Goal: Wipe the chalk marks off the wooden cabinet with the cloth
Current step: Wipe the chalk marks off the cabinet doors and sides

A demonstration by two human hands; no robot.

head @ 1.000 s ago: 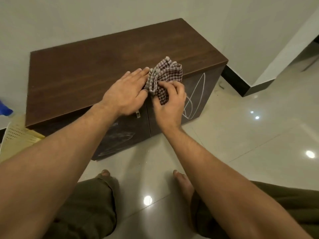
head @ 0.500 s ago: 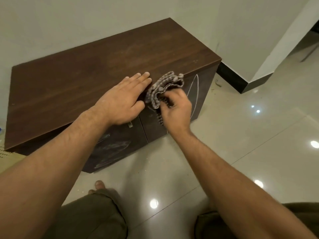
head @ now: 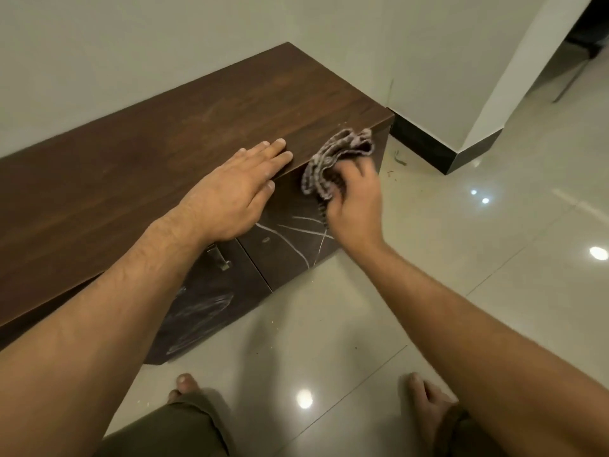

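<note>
Right fingers (head: 362, 174) grip cloth (head: 333, 156) against chalked cabinet (head: 158, 159), left fingers (head: 273, 154) flat atop, above glossy floor (head: 494, 275).

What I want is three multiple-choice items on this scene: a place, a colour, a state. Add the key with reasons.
1. Where is the left hand? A. flat on the cabinet top B. in a pocket C. on a chair
2. What colour is the cabinet? A. white B. dark brown C. blue
3. What is the right hand doing? A. hanging empty B. holding chalk C. gripping the cloth
Key: 1 A, it lies straight-fingered on the top; 2 B, the wood is dark brown; 3 C, it is curled round the bunched cloth.
</note>
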